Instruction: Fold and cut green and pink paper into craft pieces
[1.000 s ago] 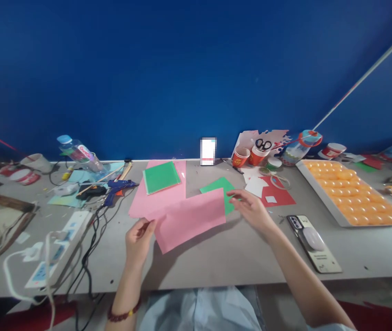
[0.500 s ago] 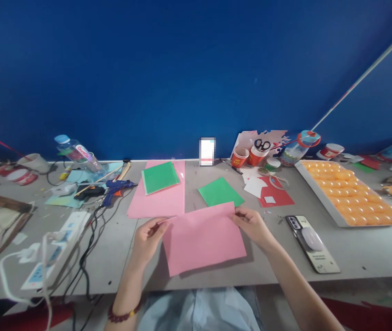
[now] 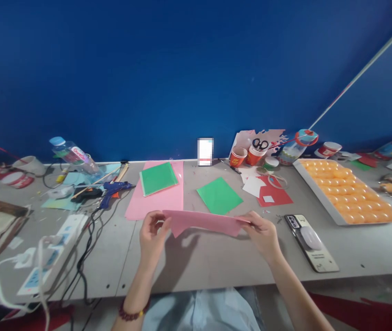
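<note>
A sheet of pink paper point(image 3: 206, 222) is held up over the front of the table, seen nearly edge-on with its near side sagging. My left hand point(image 3: 154, 234) pinches its left end between thumb and fingers. At the opposite end my right hand point(image 3: 261, 233) grips the paper the same way. Just beyond it a green paper square point(image 3: 219, 195) lies flat. Further left, a stack of green squares point(image 3: 159, 179) rests on larger pink paper point(image 3: 134, 207).
Left stand a blue glue gun point(image 3: 113, 192), a tilted bottle point(image 3: 76, 154) and a power strip point(image 3: 54, 257) with cables. To the right are a phone point(image 3: 326, 259), a tray of orange balls point(image 3: 350, 193), red paper point(image 3: 280, 195) and paper cups point(image 3: 238, 157), one holding scissors point(image 3: 260, 144).
The pink sheet has tipped from a broad, face-up view to nearly edge-on, its near edge swinging away from me. Both hands keep their hold, and the view has shifted slightly.
</note>
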`<state>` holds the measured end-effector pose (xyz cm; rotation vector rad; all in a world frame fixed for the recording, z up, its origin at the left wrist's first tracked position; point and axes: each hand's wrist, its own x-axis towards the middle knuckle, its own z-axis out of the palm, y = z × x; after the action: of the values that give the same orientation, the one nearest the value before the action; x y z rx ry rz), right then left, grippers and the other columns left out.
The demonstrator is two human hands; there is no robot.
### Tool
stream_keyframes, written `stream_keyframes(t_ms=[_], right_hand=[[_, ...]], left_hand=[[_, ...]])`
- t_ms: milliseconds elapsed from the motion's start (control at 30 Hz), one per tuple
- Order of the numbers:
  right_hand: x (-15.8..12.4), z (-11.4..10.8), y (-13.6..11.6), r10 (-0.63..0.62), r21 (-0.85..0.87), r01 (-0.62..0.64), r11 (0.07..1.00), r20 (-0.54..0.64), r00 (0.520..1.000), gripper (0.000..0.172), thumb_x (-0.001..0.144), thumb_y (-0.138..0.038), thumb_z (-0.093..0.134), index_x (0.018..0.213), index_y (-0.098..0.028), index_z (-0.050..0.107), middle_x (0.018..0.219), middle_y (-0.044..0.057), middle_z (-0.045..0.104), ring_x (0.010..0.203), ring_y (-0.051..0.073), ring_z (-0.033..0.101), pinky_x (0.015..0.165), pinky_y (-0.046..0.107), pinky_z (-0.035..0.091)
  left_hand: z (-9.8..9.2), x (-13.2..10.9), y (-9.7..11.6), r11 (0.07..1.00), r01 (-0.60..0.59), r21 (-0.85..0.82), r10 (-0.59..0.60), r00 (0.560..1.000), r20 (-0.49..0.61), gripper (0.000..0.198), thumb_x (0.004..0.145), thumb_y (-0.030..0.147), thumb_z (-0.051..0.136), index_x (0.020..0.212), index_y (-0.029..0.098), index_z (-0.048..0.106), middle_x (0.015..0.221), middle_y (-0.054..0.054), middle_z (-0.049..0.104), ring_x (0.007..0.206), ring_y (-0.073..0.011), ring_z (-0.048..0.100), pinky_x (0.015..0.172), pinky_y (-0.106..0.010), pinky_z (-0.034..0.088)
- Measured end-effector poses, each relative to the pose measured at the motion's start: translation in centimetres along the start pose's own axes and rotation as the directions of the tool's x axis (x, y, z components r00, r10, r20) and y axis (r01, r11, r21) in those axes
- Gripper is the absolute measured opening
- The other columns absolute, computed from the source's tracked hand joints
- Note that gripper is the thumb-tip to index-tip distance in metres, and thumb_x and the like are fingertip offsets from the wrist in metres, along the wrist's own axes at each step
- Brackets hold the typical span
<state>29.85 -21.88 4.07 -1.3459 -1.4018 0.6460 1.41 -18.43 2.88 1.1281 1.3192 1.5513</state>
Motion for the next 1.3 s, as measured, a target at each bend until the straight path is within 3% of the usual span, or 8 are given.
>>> stream_keyframes(t_ms=[300,500,700,833,900,1000,1033,1300], right_hand=[[-0.5,-0.3,-0.6,-0.154,-0.031,0.156,0.987,0.059,0.986,0.009,0.081,-0.026,0.063,0.080,-0.023,0.072,0.076,0.005,0.070,0.069,0.017,0.063,0.061,0.027,0.049],[-0.5,-0.4,-0.6,0.078,-0.027,-0.075,0.997,0.140,0.987,0.020,0.082,-0.038,0.061,0.082,-0.019,0.067,0.067,0.002,0.062,0.059,0.013,0.055,0.056,0.024,0.045],[-0.8,0.4,0.6,0.309,0.007,-0.334,0.943,0.358,0.881,0.062,0.083,-0.040,0.057,0.138,-0.021,0.035,0.061,-0.005,0.057,0.051,0.012,0.049,0.047,0.022,0.038],[-1.9,0.3,1.9,0.338,-0.225,-0.262,0.938,0.442,0.831,0.030,0.085,-0.044,0.052,0.093,-0.018,0.066,0.057,-0.003,0.056,0.052,0.012,0.049,0.049,0.022,0.035],[-2.5,-0.1,2.2,0.322,-0.319,-0.182,0.930,0.472,0.821,0.034,0.087,-0.042,0.049,0.070,-0.018,0.065,0.059,0.000,0.060,0.056,0.013,0.052,0.052,0.023,0.036],[-2.9,-0.2,2.3,0.304,-0.395,-0.099,0.913,0.498,0.812,0.026,0.086,-0.033,0.049,0.074,-0.020,0.068,0.069,0.002,0.066,0.063,0.015,0.058,0.057,0.024,0.040],[-2.8,-0.1,2.3,0.284,-0.402,-0.070,0.913,0.502,0.817,0.023,0.086,-0.031,0.050,0.078,-0.020,0.068,0.073,0.003,0.068,0.068,0.016,0.060,0.060,0.025,0.042],[-0.3,2.3,4.0,-0.052,-0.479,0.332,0.813,0.508,0.860,0.029,0.089,-0.029,0.051,0.115,-0.021,0.062,0.130,0.012,0.056,0.122,0.027,0.049,0.099,0.044,0.041]], left_hand=[[-1.4,0.8,0.0,0.997,-0.043,-0.064,0.049,0.993,0.109,0.030,0.067,0.036,0.077,0.086,0.017,0.063,0.078,-0.003,0.062,0.073,-0.0146,0.060,0.067,-0.024,0.050],[-0.9,1.5,1.6,0.966,-0.232,0.113,0.225,0.972,0.069,0.020,0.072,0.035,0.071,0.077,0.018,0.062,0.101,-0.007,0.056,0.095,-0.0183,0.057,0.075,-0.025,0.049],[0.7,2.6,0.5,0.969,0.006,0.248,-0.088,0.944,0.319,0.032,0.078,0.035,0.064,0.102,0.019,0.049,0.073,0.003,0.056,0.055,-0.0094,0.051,0.052,-0.020,0.041],[2.2,4.8,-1.4,0.925,-0.068,0.373,-0.128,0.871,0.475,0.043,0.081,0.028,0.057,0.121,0.018,0.045,0.059,0.008,0.047,0.053,-0.0109,0.049,0.056,-0.022,0.040],[3.1,6.1,-1.7,0.890,-0.168,0.424,-0.150,0.769,0.621,0.034,0.083,0.027,0.053,0.116,0.018,0.053,0.069,0.002,0.057,0.065,-0.0142,0.057,0.062,-0.024,0.044],[4.9,7.4,-1.6,0.783,-0.377,0.495,-0.203,0.597,0.776,0.031,0.085,0.022,0.049,0.115,0.026,0.059,0.099,-0.003,0.068,0.083,-0.0181,0.063,0.072,-0.026,0.046],[5.6,7.6,-1.6,0.716,-0.453,0.531,-0.214,0.582,0.784,0.032,0.085,0.020,0.048,0.114,0.028,0.060,0.104,-0.002,0.068,0.086,-0.0190,0.064,0.073,-0.027,0.046],[8.5,6.1,-2.8,0.275,-0.777,0.566,0.126,0.613,0.780,0.041,0.087,0.003,0.039,0.123,0.018,0.052,0.119,-0.010,0.060,0.108,-0.0228,0.056,0.092,-0.037,0.043]])
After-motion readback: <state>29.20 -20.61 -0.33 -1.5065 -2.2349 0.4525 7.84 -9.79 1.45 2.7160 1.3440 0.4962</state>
